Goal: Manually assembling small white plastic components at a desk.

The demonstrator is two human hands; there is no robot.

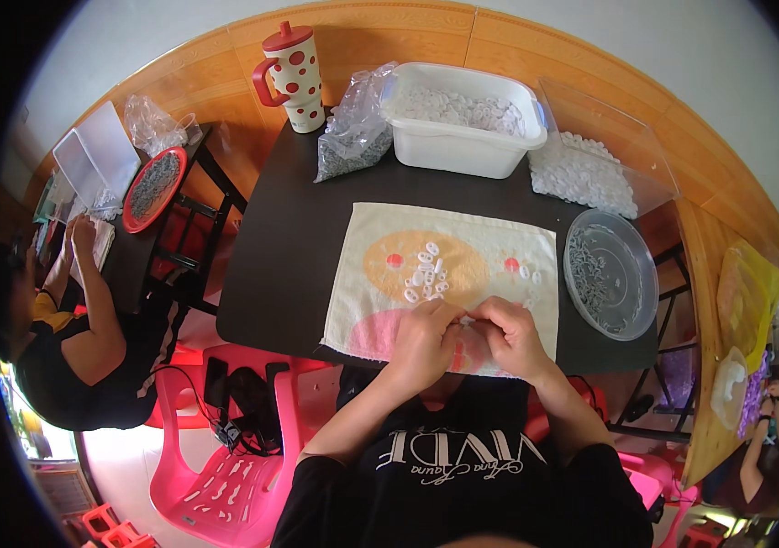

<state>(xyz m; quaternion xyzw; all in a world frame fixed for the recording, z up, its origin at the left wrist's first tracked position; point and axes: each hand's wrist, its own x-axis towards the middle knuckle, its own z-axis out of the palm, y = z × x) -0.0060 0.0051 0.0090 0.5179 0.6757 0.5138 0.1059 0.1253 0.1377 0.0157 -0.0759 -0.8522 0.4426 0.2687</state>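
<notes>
Fingers of both hands seemingly pinch a small white piece.

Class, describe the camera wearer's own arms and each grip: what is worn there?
Short black sleeves reach toward the elbows; the forearms are bare. The left grip and right grip are ungloved human hands, with no watch or bracelet visible. The black shirt carries white lettering.

Head-worn fisheye, downward over the table

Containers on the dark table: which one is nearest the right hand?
The round clear tub with grey pieces, right of the towel, closest to the right hand; white tub and clear rectangular box sit farther back.
</notes>
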